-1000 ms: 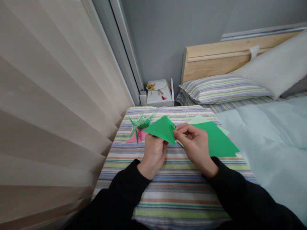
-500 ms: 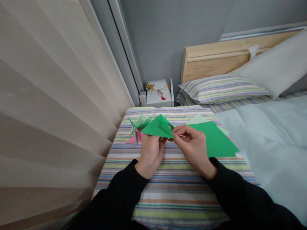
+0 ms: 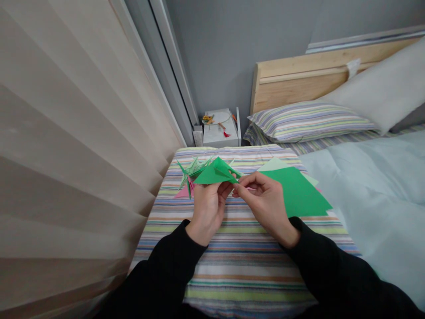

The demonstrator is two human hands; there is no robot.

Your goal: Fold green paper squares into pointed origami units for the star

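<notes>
A partly folded sheet of green origami paper (image 3: 212,173) is held up over the striped cloth, its peak pointing away from me. My left hand (image 3: 209,206) grips it from below, with the fingers partly hidden behind the paper. At its right corner, my right hand (image 3: 262,192) pinches the paper between thumb and fingers. Just left of the held piece lie folded paper cranes (image 3: 195,168) in light and dark green, and a pink folded one (image 3: 182,192). Close behind my right hand is a stack of flat green paper (image 3: 302,195), with paler sheets peeking out.
The striped cloth (image 3: 245,266) covers the table in front of me. A pleated curtain (image 3: 83,155) hangs along the left side. To the right is a bed with a pale blue quilt (image 3: 375,177) and a striped pillow (image 3: 312,122). A small white cabinet (image 3: 217,137) stands beyond the table.
The green paper has tilted and shifted slightly left, so its right-hand flap looks different. My right fingers still pinch its corner, and both hands stay nearly in place.
</notes>
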